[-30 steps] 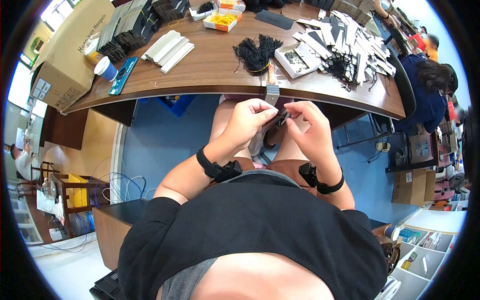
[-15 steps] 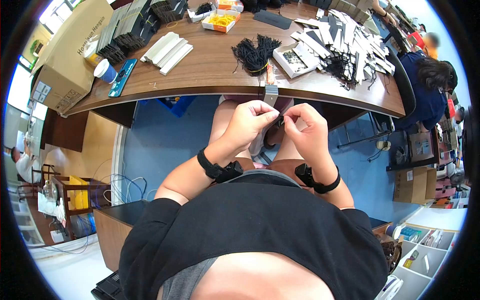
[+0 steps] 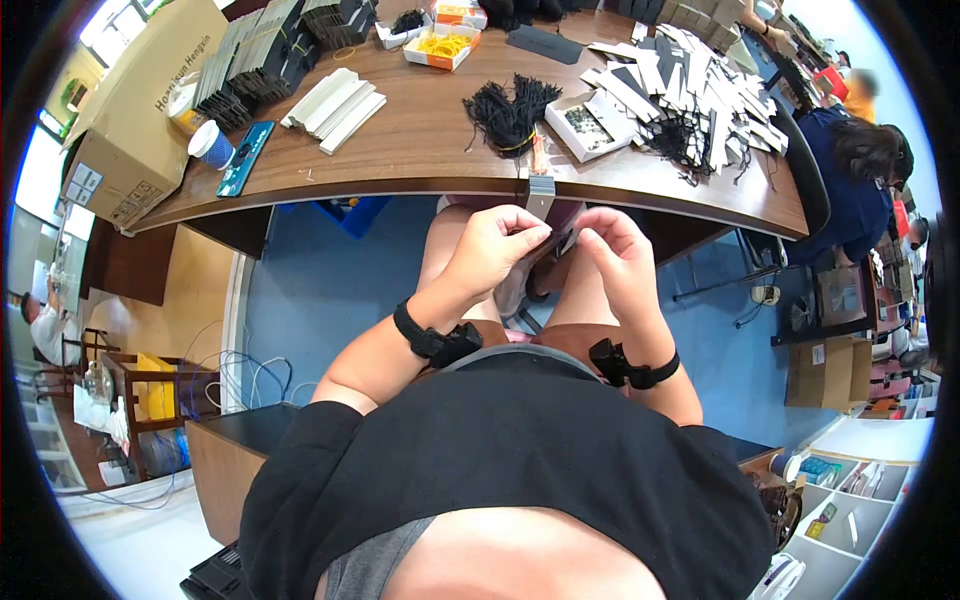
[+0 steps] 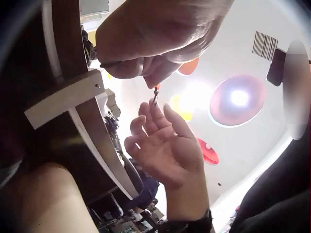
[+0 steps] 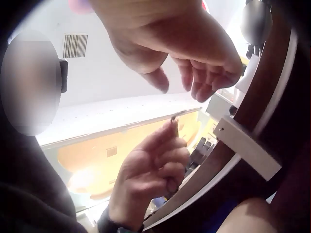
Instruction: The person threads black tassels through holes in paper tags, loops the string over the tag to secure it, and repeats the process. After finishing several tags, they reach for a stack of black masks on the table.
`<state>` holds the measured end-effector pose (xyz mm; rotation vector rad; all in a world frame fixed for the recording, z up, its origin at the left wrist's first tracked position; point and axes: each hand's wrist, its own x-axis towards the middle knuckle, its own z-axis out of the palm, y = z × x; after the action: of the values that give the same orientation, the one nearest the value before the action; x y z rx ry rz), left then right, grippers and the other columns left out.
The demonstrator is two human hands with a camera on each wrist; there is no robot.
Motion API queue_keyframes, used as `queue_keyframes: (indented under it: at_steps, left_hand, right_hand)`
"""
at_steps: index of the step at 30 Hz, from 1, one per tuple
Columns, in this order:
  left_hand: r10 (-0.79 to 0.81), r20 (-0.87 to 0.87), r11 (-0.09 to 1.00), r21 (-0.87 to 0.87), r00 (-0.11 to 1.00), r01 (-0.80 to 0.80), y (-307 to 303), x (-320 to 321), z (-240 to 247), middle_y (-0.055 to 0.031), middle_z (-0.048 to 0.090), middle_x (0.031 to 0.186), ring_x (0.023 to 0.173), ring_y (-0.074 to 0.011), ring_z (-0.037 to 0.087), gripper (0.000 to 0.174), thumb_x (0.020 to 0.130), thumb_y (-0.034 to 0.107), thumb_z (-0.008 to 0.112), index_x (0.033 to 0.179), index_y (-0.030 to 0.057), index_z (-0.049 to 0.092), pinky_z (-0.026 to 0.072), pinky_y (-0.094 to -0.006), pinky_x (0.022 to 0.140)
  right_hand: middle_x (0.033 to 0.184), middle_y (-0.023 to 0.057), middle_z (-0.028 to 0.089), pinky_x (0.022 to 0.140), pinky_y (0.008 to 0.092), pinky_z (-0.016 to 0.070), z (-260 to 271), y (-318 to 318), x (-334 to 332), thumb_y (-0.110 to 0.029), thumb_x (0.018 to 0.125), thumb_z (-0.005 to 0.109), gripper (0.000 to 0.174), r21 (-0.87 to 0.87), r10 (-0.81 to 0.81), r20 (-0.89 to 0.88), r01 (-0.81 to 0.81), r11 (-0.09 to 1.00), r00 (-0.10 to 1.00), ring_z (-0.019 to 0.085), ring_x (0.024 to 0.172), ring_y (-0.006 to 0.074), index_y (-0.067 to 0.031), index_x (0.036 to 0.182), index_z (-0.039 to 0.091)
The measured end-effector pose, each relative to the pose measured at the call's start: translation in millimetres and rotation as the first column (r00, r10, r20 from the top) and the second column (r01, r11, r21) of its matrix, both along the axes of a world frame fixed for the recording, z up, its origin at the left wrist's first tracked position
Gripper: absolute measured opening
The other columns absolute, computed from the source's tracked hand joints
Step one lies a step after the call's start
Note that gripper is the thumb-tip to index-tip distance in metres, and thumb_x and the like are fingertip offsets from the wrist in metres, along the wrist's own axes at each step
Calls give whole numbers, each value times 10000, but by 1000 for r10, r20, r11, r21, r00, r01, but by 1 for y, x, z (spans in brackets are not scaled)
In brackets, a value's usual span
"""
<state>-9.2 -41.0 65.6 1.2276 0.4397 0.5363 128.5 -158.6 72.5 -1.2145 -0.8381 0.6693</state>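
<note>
The left hand [image 3: 492,252] pinches a small dark piece [image 4: 155,94] between thumb and forefinger; its end shows at the fingertips in both wrist views. What the piece is cannot be told. The right hand [image 3: 622,262] is held a little apart from it, thumb and fingers parted, with nothing seen between them. In the right wrist view the right hand [image 5: 170,43] is above the left hand [image 5: 153,167]. A grey block [image 3: 541,190] juts from the table's front edge, just beyond the hands.
On the table [image 3: 420,130] lie a black cord bundle [image 3: 510,112], a white box [image 3: 590,128], a pile of white strips [image 3: 690,85], stacked pale strips [image 3: 335,108], a box of yellow bands [image 3: 443,45] and a paper cup [image 3: 211,145]. A carton [image 3: 140,120] stands at left.
The right hand has drawn away from the left fingertips, and its thumb and fingers have spread. The left hand has stayed nearly in place, its pinch kept.
</note>
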Motion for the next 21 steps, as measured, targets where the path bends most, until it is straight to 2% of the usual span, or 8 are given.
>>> queue_keyframes:
  at_steps: [1, 5, 6, 9, 14, 18, 20, 21]
  left_hand:
    - [-11, 10, 1000, 16, 1000, 10, 2, 2, -6, -9, 631, 794, 591, -18, 469, 114, 851, 93, 636, 920, 2, 631, 352, -166, 508]
    - [-51, 39, 999, 15, 998, 50, 2, 7, -24, -5, 610, 774, 575, -25, 460, 134, 861, 118, 629, 934, 5, 630, 354, -173, 500]
    - [-61, 46, 998, 1, 997, 62, 1, 8, -24, -2, 600, 763, 569, -27, 457, 140, 863, 124, 628, 938, 6, 630, 356, -174, 497]
    - [-153, 10, 951, -269, 988, 150, 8, 0, -15, 1, 584, 723, 580, -38, 478, 145, 862, 110, 620, 925, -19, 630, 391, -183, 500]
    - [-67, -82, 989, -139, 994, 56, 19, -7, -22, 22, 552, 687, 545, -32, 449, 129, 856, 132, 632, 920, 19, 628, 360, -173, 489]
    - [1, -102, 998, -65, 995, -7, 26, -7, -22, 22, 563, 696, 552, -37, 464, 115, 841, 124, 649, 895, 24, 626, 364, -174, 491]
    - [-2, -110, 1000, -10, 994, 1, 26, -5, -20, 6, 596, 728, 570, -36, 477, 107, 829, 106, 657, 889, 22, 632, 370, -177, 498]
    - [-11, -127, 999, 38, 992, 16, 25, -3, -17, 1, 605, 738, 573, -34, 478, 103, 828, 101, 656, 887, 20, 633, 371, -178, 498]
  right_hand:
    - [932, 41, 633, 750, 224, 460, 4, 2, 1, -4, 826, 610, 253, 6, -33, 11, 33, 999, 999, 565, 774, 86, 5, 1078, 601]
    - [906, 52, 658, 701, 227, 484, 5, 1, -3, -34, 800, 667, 243, -191, 144, 402, -71, 979, 904, 607, 793, 94, -16, 1040, 636]
    - [851, 43, 663, 680, 225, 474, 3, 5, -9, -7, 783, 671, 211, -193, 92, 326, -29, 981, 941, 578, 722, 88, 0, 993, 655]
    - [794, 50, 657, 636, 223, 469, 3, 6, -9, -13, 784, 668, 139, -135, -50, 521, 141, 981, 852, 578, 684, 89, 0, 921, 658]
    - [737, 41, 622, 612, 216, 451, -10, 4, 9, -28, 803, 642, 62, -54, -221, 427, 269, 962, 877, 552, 662, 66, 4, 855, 628]
    - [726, 35, 613, 619, 213, 451, -17, 2, 18, -37, 802, 632, 58, -167, -167, 413, 255, 952, 895, 547, 647, 69, 2, 842, 617]
    - [852, 72, 640, 663, 259, 486, -23, 4, 26, -44, 773, 632, 148, -144, -43, 724, 211, 967, 688, 600, 757, 137, -18, 919, 635]
    - [873, 45, 641, 677, 237, 474, -24, 6, 25, -41, 771, 636, 218, -168, 8, 707, 157, 973, 708, 586, 785, 122, -34, 990, 635]
